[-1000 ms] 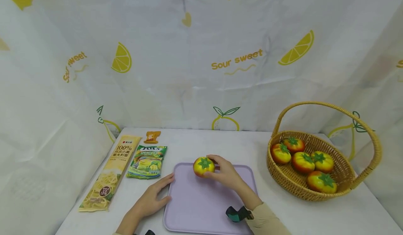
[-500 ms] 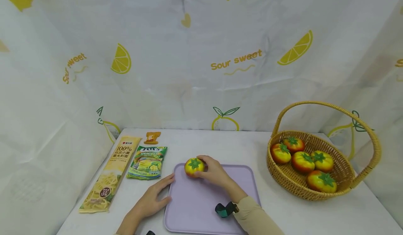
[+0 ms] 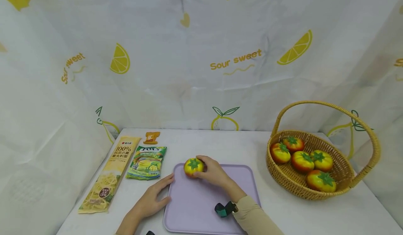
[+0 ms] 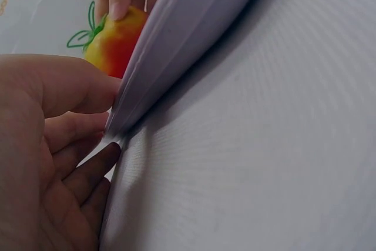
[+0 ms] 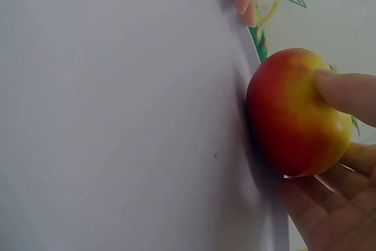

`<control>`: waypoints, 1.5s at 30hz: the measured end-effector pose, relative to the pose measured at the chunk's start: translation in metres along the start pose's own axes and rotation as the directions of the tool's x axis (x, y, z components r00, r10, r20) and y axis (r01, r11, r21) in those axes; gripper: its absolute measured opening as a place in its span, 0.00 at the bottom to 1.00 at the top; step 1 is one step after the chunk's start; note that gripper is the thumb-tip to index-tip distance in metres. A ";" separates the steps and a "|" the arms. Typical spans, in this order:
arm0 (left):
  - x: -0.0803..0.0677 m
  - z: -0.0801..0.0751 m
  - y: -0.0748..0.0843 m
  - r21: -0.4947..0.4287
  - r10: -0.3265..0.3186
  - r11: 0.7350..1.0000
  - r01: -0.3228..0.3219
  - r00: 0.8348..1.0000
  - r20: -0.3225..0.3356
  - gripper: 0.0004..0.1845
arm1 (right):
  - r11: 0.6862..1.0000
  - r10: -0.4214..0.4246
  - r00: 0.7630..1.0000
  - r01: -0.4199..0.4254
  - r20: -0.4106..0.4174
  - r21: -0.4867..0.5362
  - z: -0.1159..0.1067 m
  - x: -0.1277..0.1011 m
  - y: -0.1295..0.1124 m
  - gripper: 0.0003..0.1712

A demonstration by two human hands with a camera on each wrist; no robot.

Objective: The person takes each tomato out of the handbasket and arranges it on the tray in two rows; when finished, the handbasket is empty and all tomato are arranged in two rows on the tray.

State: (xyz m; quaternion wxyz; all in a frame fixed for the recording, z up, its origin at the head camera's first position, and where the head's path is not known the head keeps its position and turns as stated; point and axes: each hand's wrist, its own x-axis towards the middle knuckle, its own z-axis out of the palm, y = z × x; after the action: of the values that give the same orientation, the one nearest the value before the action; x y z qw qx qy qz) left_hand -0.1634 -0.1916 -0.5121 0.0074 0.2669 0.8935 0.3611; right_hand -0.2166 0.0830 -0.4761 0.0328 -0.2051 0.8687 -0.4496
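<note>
Your right hand (image 3: 215, 175) gripped the yellow-red toy tomato (image 3: 193, 167); your flat left hand (image 3: 154, 196) steadied the lilac plastic tray (image 3: 201, 207), beside the yellow "100%" pasta packet (image 3: 110, 173).

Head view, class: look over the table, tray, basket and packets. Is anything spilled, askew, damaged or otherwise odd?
Nothing stands out. The right hand holds a tomato on the lilac tray, the left hand rests at the tray's edge, four tomatoes sit in the basket, and the pasta packet and sweets bag lie flat.
</note>
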 end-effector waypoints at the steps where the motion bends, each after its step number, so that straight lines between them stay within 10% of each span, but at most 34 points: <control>1: 0.000 0.000 0.000 0.001 -0.002 1.000 0.002 1.000 0.000 0.32 | 1.000 -0.002 1.000 0.002 0.001 -0.001 0.000 0.000 0.000 0.37; 20: -0.002 0.000 -0.002 0.016 0.014 1.000 -0.014 1.000 -0.024 0.32 | 0.999 0.030 0.994 -0.025 -0.108 0.045 -0.055 -0.025 -0.005 0.41; 40: -0.001 0.001 -0.001 0.002 0.002 1.000 -0.002 1.000 -0.010 0.31 | 0.979 0.098 0.930 -0.153 -0.355 -0.132 -0.174 -0.139 0.028 0.38; 45: -0.001 0.001 0.000 -0.004 0.000 1.000 0.000 1.000 -0.012 0.31 | 0.927 0.218 0.897 -0.314 -0.384 -0.205 -0.206 -0.171 0.047 0.42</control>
State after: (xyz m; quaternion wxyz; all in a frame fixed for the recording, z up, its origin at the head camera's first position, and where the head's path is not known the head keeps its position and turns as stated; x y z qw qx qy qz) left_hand -0.1626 -0.1914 -0.5125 0.0025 0.2647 0.8928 0.3645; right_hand -0.1252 0.3312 -0.4130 -0.0900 -0.0014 0.9317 -0.3519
